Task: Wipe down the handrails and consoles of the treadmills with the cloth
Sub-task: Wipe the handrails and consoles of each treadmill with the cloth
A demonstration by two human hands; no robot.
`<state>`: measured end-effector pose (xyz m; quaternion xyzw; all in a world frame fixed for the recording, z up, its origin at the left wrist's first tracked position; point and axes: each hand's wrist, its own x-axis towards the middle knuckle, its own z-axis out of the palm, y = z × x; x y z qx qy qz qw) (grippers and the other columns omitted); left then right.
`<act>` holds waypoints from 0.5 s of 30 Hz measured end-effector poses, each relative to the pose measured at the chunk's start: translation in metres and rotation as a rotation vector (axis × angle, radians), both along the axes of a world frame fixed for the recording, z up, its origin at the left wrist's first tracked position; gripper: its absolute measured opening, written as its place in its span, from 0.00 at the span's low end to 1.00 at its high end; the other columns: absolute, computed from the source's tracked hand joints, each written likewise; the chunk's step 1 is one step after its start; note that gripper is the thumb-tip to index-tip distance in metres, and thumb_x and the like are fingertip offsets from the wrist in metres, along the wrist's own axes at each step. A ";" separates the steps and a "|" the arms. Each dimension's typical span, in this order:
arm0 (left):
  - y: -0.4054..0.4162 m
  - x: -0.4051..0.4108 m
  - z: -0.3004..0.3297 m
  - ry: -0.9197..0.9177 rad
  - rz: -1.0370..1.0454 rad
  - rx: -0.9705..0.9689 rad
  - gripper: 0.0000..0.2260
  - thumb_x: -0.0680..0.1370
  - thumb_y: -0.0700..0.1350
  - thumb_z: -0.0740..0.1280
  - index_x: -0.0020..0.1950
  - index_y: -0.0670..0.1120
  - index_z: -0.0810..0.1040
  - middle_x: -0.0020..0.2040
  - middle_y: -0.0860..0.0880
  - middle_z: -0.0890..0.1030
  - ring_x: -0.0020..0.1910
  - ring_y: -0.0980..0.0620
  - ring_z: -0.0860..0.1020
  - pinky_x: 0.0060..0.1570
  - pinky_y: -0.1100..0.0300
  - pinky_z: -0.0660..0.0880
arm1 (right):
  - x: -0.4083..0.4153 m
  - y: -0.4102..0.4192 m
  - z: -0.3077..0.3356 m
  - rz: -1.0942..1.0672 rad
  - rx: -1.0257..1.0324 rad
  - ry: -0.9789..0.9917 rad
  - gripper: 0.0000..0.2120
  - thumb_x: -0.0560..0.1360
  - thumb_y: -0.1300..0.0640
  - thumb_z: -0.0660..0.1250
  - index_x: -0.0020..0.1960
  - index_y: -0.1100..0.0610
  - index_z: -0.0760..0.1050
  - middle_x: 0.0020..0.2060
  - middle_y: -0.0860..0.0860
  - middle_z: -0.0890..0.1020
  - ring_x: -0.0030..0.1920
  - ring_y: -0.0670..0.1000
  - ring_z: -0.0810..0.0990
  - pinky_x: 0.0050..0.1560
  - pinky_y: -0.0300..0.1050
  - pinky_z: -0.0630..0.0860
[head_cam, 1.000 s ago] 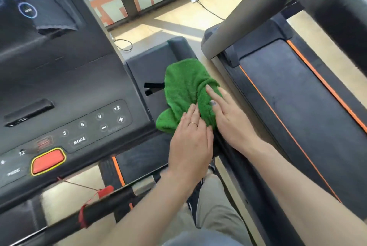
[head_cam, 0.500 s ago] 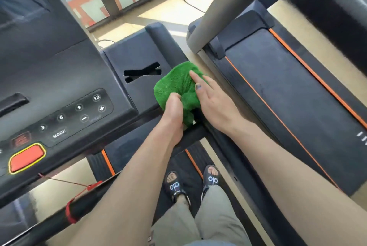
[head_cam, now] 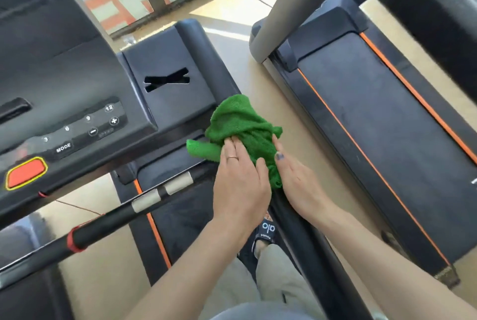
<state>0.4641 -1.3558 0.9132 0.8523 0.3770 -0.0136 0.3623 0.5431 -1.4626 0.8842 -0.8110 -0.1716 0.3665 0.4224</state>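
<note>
- Head view: a crumpled green cloth [head_cam: 242, 131], nubby terry in texture, is bunched over the black right-side handrail [head_cam: 296, 221] just below the console [head_cam: 77, 92], with 1 loose corner trailing left.
- The left hand [head_cam: 240, 185] lies flat on the cloth's near edge, fingers straight and pressing down; a thin ring sits on 1 finger.
- The right hand [head_cam: 302, 182] lies along the cloth's right side, fingers straight and touching it, thumbnail painted dark; neither hand clenches the fabric.
- The console is matte black plastic with a smooth slanted face, round buttons marked 3, 6, 9 and 12, a MODE key, plus and minus keys, and an orange stop button [head_cam: 25, 172] ringed in yellow.
- Beside the console a flat black panel [head_cam: 167, 82] has an X-shaped slot cut in it.
- A black crossbar [head_cam: 129, 211] carries 2 silvery metal sensor plates.
- To the right, well apart, a second treadmill [head_cam: 374, 138] shows a dark belt edged with orange stripes.
</note>
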 end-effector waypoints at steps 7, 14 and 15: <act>0.029 0.048 -0.014 0.005 0.115 0.119 0.37 0.76 0.46 0.30 0.71 0.31 0.66 0.68 0.22 0.65 0.67 0.26 0.67 0.67 0.38 0.66 | 0.047 0.064 -0.032 0.089 0.148 0.104 0.35 0.79 0.34 0.43 0.82 0.48 0.52 0.80 0.46 0.58 0.79 0.42 0.56 0.81 0.50 0.50; -0.048 -0.013 -0.037 -0.140 0.102 0.048 0.30 0.83 0.50 0.39 0.80 0.33 0.53 0.80 0.31 0.53 0.80 0.33 0.53 0.78 0.42 0.54 | -0.010 -0.016 -0.010 0.093 0.082 -0.121 0.23 0.86 0.50 0.49 0.81 0.43 0.54 0.79 0.43 0.61 0.76 0.37 0.59 0.74 0.30 0.53; -0.063 -0.026 -0.041 -0.143 0.103 0.007 0.31 0.83 0.51 0.36 0.80 0.33 0.52 0.80 0.31 0.50 0.81 0.35 0.49 0.80 0.45 0.50 | -0.022 -0.030 -0.007 0.072 0.082 -0.127 0.22 0.87 0.51 0.50 0.80 0.44 0.55 0.78 0.42 0.62 0.74 0.34 0.59 0.70 0.24 0.52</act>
